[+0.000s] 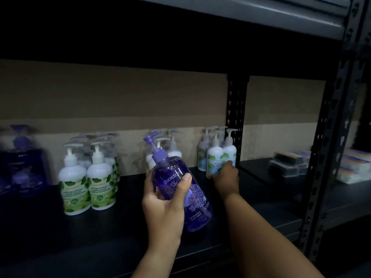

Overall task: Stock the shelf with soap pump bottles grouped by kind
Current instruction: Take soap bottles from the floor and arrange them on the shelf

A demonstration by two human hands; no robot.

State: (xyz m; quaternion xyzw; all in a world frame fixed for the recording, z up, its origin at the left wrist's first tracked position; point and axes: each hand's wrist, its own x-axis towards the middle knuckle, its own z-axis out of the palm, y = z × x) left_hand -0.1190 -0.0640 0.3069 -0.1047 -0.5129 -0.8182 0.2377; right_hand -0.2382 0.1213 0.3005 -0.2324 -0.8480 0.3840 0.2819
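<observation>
Purple bottle (180,189) tilted in left-hand (162,209) fingers; right hand (225,177) gripping blue-label bottle (214,163) beside upright (235,121).

We stood in a shop stockroom: black slotted-steel racking (236,109), grouped hand-wash pump bottles (88,177), cardboard backing (120,101), packaged goods (289,163) alongside.

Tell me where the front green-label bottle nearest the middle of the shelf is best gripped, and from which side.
Probably around the white shoulder of the green-label bottle, just below the pump, coming from the front right. It stands upright, its twin sits tight against its left and more stand behind, while the shelf to its right lies bare. The thin pump neck looks a weaker hold.
</observation>
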